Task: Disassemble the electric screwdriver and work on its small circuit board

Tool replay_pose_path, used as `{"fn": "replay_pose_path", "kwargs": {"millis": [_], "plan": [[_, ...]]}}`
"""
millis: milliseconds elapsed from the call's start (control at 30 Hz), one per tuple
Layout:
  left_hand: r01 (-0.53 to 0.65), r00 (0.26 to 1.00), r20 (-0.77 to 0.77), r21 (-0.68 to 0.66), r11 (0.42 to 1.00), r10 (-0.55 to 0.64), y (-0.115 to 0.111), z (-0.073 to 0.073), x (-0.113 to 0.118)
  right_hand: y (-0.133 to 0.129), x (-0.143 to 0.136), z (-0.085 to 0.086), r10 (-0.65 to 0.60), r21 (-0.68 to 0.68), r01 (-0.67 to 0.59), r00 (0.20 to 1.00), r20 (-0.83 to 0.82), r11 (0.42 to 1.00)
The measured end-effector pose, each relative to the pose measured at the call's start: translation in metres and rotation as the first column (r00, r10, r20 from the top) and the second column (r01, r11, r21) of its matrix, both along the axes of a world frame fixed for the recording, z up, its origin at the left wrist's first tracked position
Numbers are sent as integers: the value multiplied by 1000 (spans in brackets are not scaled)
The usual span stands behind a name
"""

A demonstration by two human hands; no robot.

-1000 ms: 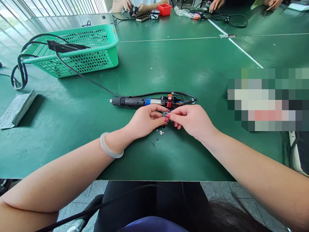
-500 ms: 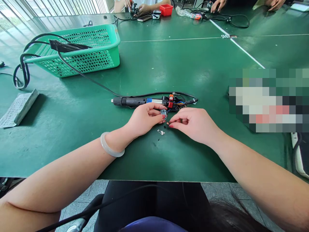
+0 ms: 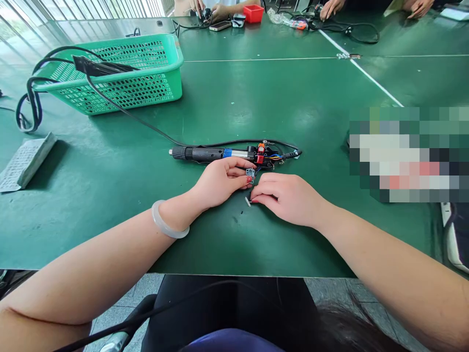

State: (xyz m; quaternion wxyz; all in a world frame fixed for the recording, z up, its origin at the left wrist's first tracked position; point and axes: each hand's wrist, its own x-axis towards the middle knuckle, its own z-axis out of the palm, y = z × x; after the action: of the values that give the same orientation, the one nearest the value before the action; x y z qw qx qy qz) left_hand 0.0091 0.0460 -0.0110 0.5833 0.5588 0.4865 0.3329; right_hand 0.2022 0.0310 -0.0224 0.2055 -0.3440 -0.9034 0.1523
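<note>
My left hand [image 3: 223, 181] pinches a small grey plastic part [image 3: 250, 174] between thumb and fingers, just below the black tool. My right hand [image 3: 286, 198] is closed at the fingertips on a small silvery plate [image 3: 248, 201], which is tilted up from the table. Beyond both hands lies the opened black cylindrical tool [image 3: 205, 154], with a blue band, a silver section, a red piece [image 3: 260, 154] and coloured wires at its right end. A black cable [image 3: 146, 126] runs from it to the basket. Tiny dark bits lie under the plate.
A green basket [image 3: 146, 87] with black cables stands at the back left. A wrapped block [image 3: 27, 161] lies at the left. Across the table are people's hands, a red box [image 3: 252, 13] and more cables [image 3: 361, 32]. A blurred-out area covers the right.
My right hand has moved down and slightly left to the silvery plate, which lay flat and is now tilted up at its fingertips. My left hand still holds the grey part.
</note>
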Motion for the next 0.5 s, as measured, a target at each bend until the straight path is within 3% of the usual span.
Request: {"fn": "replay_pose_path", "kwargs": {"millis": [267, 500], "plan": [[40, 999, 29, -39, 998, -39, -1, 0, 1, 5, 7, 11, -268, 5, 279, 927, -262, 960], [76, 997, 17, 0, 997, -76, 0, -4, 1, 9, 1, 5, -295, 39, 316, 918, -266, 948]]}}
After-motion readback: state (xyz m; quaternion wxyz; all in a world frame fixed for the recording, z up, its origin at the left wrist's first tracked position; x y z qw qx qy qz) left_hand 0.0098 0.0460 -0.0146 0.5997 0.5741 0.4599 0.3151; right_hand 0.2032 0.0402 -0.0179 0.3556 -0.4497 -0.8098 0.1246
